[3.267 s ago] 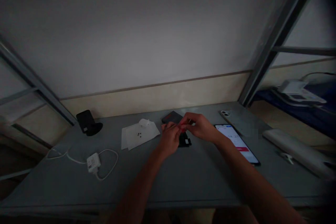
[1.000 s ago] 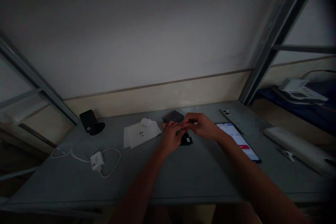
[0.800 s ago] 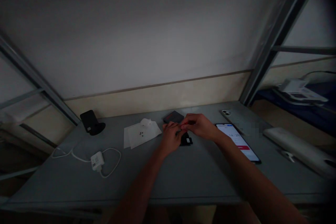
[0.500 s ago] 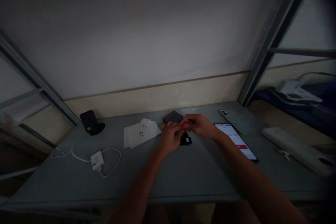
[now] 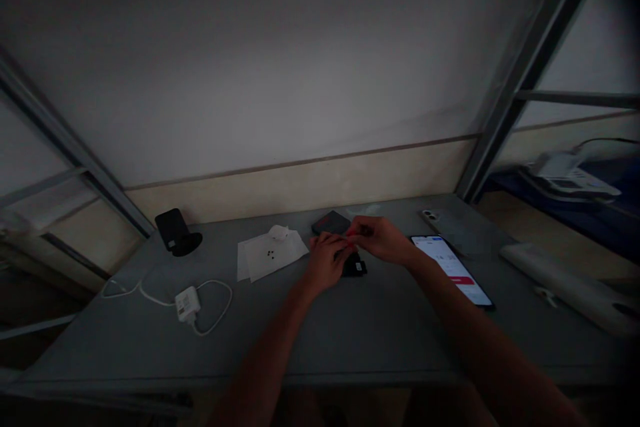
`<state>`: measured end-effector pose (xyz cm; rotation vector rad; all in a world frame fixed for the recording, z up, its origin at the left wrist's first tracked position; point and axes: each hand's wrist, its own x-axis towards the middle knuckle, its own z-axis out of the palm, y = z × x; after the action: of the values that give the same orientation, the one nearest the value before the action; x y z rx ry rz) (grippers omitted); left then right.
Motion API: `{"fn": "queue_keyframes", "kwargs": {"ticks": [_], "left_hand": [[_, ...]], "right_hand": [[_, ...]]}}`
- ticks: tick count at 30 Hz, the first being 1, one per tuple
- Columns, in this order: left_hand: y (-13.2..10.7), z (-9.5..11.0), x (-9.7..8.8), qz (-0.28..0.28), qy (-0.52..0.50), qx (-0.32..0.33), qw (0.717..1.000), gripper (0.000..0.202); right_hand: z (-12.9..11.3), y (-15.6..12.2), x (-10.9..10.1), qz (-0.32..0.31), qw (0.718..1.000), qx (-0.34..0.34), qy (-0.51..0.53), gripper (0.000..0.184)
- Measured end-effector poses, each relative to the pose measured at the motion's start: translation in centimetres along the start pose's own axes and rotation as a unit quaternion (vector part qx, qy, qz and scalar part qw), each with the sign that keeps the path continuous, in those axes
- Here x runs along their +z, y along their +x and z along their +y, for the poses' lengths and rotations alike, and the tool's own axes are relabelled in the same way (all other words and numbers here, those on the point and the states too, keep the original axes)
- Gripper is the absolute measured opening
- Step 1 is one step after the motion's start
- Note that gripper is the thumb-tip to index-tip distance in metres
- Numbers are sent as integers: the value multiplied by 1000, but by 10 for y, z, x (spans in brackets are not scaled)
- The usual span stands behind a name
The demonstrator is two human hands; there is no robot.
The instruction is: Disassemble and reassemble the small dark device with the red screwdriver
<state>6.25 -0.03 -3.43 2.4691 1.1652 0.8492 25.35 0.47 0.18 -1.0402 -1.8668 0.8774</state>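
Observation:
My left hand (image 5: 326, 259) and my right hand (image 5: 377, 239) meet over the middle of the desk, their fingertips close together. The fingers of my right hand are pinched on a small red piece (image 5: 351, 231), mostly covered by the fingers. My left hand is curled, with its thumb and fingers closed at the same spot; what it grips is hidden. Beneath my hands lies a flat black object (image 5: 355, 267) with a small white label at its corner, partly covered. A dark grey box (image 5: 330, 221) sits just behind my left fingers.
White paper sheets (image 5: 257, 260) to the left bear several tiny black pieces (image 5: 271, 255) and a crumpled white item (image 5: 279, 232). A white charger (image 5: 187, 305) with cable, a black stand (image 5: 173, 230), a lit phone (image 5: 453, 270), another phone (image 5: 445, 230) and a long pale case (image 5: 560, 283) surround the hands.
The view has shifted slightly. Both hands stay together at the same spot, with only slight movement of the fingers around the red piece.

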Motion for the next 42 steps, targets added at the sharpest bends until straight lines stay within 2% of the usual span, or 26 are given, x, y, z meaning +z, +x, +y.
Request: {"fn": "queue_keyframes", "kwargs": {"ticks": [6,10,13,16,20,22,25,27,29,32,34,36,39,42], "left_hand": [[-3,0,-1,-3,1,6,1000,27],[-4,-1,-6,-31,-4,13,999,58],[-5,-2,-8,-52,-4,17,998,71],[-6,-4,-8,-73,4,22,997,70],[-6,-5,-5,-65,9,8,998,62],[-5,-6,-5,-59,1,7,998,62],[-4,-7,-5,-48,-19,6,999,58],[-4,-8,-6,-34,-29,-2,999,55],[-5,-8,-6,-20,-36,-11,999,54],[-6,-8,-4,-15,-46,-13,999,58],[-7,-7,-5,-8,-55,-14,998,60],[-6,-8,-8,24,-57,-16,998,51],[-3,-14,-16,100,-23,-31,994,32],[-1,-25,-19,133,44,-74,987,30]], "right_hand": [[1,0,-1,28,997,-9,-69,27],[3,2,0,34,998,-4,-59,21],[4,2,0,37,998,-2,-46,19],[5,3,0,35,998,-17,-49,18],[4,3,-2,43,997,-49,-43,18],[4,4,-5,95,994,-46,-15,23],[8,5,-9,182,979,-20,93,36],[14,6,-10,205,964,-1,169,44],[22,8,-10,200,962,20,186,48],[35,11,-7,180,982,42,48,46],[41,13,-4,178,982,39,-49,38],[45,13,-1,172,979,33,-102,28],[47,10,3,90,980,8,-179,23],[45,7,7,5,974,-30,-223,25]]}}
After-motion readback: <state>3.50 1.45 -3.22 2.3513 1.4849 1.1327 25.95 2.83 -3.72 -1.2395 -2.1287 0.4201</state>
